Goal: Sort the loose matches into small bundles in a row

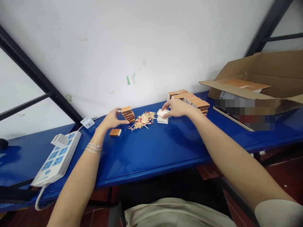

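1. Head view: the left hand [110,119] is at a leaning stack [127,114] of orange boxes; its grip is spread wide, thumb along the stack's near base, fingers at its upper left. Whether it presses on the boxes, I cannot tell.
2. The right hand [178,107] is over a small pile of white trays [163,121]; its grip is partly closed on the top tray [162,113], thumb at the near side, fingertips at the far side.
3. Between the two hands, the matches [143,120] lie in a loose heap with red heads, just beside the stack and near the trays.
4. One box [115,132] lies flat by itself, nearer the person than the stack.
5. More boxes [199,102] stand in rows beyond the right hand, close to the wall [146,47].
6. All these rest on a blue surface [146,154].
7. At the right sits an open carton [243,75], with a partly blurred device before it; at the left, a power strip [62,160] with a plug [60,139] in it.
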